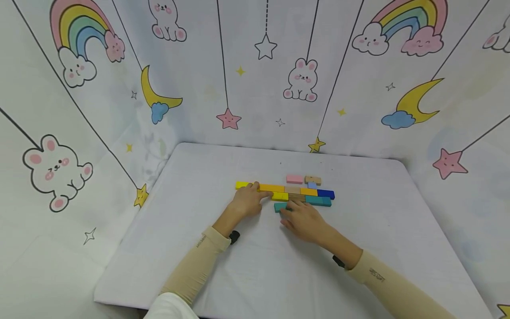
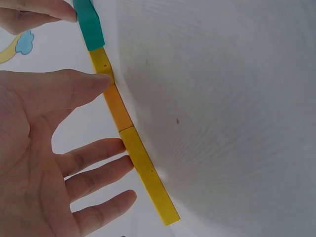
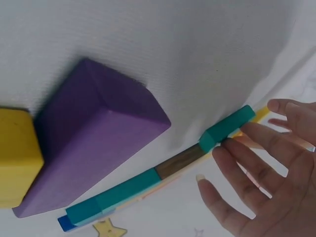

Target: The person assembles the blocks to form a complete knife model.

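Fingers extended, my left hand [image 1: 247, 201] touches the left end of a line of flat blocks. Its thumb meets a short yellow block [image 2: 101, 64]; two fingertips are at the side of a long yellow block [image 2: 150, 177], beside an orange block [image 2: 118, 108]. My right hand [image 1: 307, 219] has its fingertips against a teal block [image 3: 229, 123], which sits askew in front of the line. A brown wooden block [image 3: 180, 162] and a longer teal block [image 3: 121, 190] follow to the right. Part of the touched teal block is hidden under the fingers in the head view.
Behind the line lie a pink block [image 1: 294, 179], a wooden block [image 1: 313, 180] and a small light blue block [image 1: 312, 185]. A dark blue block [image 1: 326, 194] ends the back row. Near the right wrist camera are a purple block [image 3: 98, 118] and a yellow block [image 3: 17, 158].
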